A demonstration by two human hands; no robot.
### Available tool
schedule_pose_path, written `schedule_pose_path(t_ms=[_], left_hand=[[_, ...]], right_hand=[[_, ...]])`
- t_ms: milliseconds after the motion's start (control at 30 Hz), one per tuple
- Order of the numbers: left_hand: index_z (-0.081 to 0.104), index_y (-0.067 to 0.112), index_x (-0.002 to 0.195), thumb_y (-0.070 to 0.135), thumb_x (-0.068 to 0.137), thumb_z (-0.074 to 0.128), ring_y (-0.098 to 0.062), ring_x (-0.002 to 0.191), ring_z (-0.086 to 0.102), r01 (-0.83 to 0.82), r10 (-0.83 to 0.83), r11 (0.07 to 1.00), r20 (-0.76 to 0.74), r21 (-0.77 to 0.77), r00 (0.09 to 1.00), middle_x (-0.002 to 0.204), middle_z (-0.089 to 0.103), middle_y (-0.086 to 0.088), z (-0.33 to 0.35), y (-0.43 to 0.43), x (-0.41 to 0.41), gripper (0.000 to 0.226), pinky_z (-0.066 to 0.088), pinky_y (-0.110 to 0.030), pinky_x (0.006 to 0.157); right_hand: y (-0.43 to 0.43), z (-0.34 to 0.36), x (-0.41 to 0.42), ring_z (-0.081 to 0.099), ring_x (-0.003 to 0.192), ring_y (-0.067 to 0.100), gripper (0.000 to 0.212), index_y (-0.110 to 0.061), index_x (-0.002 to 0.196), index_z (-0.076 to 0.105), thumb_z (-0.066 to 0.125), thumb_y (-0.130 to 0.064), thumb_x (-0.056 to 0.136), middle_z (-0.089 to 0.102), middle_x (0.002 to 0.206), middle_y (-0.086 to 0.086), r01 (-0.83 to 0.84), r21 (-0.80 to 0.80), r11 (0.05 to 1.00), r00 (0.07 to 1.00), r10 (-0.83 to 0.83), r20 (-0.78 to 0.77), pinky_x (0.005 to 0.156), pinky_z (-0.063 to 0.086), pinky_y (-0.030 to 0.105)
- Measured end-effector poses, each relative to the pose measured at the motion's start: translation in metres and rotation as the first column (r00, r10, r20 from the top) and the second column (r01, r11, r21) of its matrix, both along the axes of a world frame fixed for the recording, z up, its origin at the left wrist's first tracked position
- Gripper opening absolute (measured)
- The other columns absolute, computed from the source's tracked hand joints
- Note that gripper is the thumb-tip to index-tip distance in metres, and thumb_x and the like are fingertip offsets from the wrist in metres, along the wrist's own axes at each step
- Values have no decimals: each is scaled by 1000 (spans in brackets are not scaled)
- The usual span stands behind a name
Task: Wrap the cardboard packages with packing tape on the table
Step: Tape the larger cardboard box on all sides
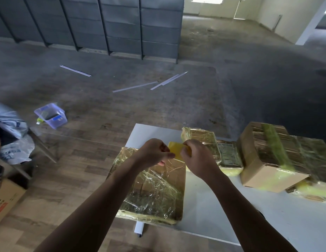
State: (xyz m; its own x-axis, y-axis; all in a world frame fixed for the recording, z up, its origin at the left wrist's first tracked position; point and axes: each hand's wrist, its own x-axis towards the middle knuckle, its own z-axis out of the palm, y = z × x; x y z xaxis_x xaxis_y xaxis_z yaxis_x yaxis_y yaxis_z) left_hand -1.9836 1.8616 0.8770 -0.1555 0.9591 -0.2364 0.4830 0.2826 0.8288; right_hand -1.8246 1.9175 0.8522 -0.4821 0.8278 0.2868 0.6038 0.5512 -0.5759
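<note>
Lower centre, the half-wrapped package [155, 195] lies on the worktop [213, 206], long axis running up-frame. Just above its far end, left hand [153, 151] and right hand [196, 157], equally near, each pinch the yellow tape [176, 150] in curled fingers [169, 155].
</note>
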Motion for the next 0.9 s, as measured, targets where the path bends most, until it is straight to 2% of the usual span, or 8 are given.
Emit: schedule_pose_path(t_ms=[167,267,400,533,633,733,833,900], left_hand=[[69,-5,77,19,83,69,-24,66,62,55,-41,998,-301,38,953,80,69,-21,0,3,6,25,49,-34,61],[67,-6,81,14,85,64,-28,75,63,78,-45,994,-351,81,935,84,68,-20,3,2,11,21,51,-39,66],[62,-8,76,9,83,60,-18,64,50,119,-95,991,-290,64,952,78,65,-22,2,3,7,18,45,-41,60],[60,-9,76,7,79,59,-17,61,45,103,-97,994,-129,38,987,66,54,-11,2,0,6,15,37,-31,56],[61,1,74,3,80,58,-17,61,50,124,-124,992,-33,-3,992,66,56,-8,3,-2,5,8,41,-29,58],[60,9,74,1,86,59,-16,62,57,168,-165,985,72,-36,984,67,59,-6,1,-4,-3,15,48,-23,60],[59,6,81,12,95,57,-18,64,61,165,-158,986,163,-28,974,72,61,-10,1,-6,-7,16,52,-24,61],[58,3,84,27,97,56,-22,67,63,159,-155,987,106,-22,982,76,63,-15,3,-5,-5,27,55,-35,66]], right_hand=[[-2,-2,-3,51,65,24,45,-2,80,61,37,-41,85,56,73,11,-21,100,995,998,14,68,57,41,34],[-4,0,-3,52,66,24,54,-3,81,61,29,-47,83,56,74,10,-4,121,993,996,-7,90,58,43,37],[-5,1,-1,51,65,24,52,-3,79,60,30,-45,83,55,72,10,-27,135,990,996,15,92,58,42,37],[-5,-2,2,49,65,21,51,-3,80,60,30,-44,81,55,72,9,-48,80,996,997,43,68,57,38,33],[-4,-2,6,48,62,19,48,-2,79,59,31,-42,80,55,70,8,-71,44,996,997,70,38,55,35,31],[-3,-1,9,47,58,18,43,-3,76,58,35,-38,80,52,66,5,-69,4,998,998,69,12,54,35,31],[-3,0,9,42,55,19,33,-3,72,54,39,-31,79,46,62,3,-36,-36,999,999,36,-15,54,35,34],[-4,1,9,41,55,18,29,-3,72,54,41,-28,79,46,60,3,-26,-57,998,999,24,-23,53,34,34]])
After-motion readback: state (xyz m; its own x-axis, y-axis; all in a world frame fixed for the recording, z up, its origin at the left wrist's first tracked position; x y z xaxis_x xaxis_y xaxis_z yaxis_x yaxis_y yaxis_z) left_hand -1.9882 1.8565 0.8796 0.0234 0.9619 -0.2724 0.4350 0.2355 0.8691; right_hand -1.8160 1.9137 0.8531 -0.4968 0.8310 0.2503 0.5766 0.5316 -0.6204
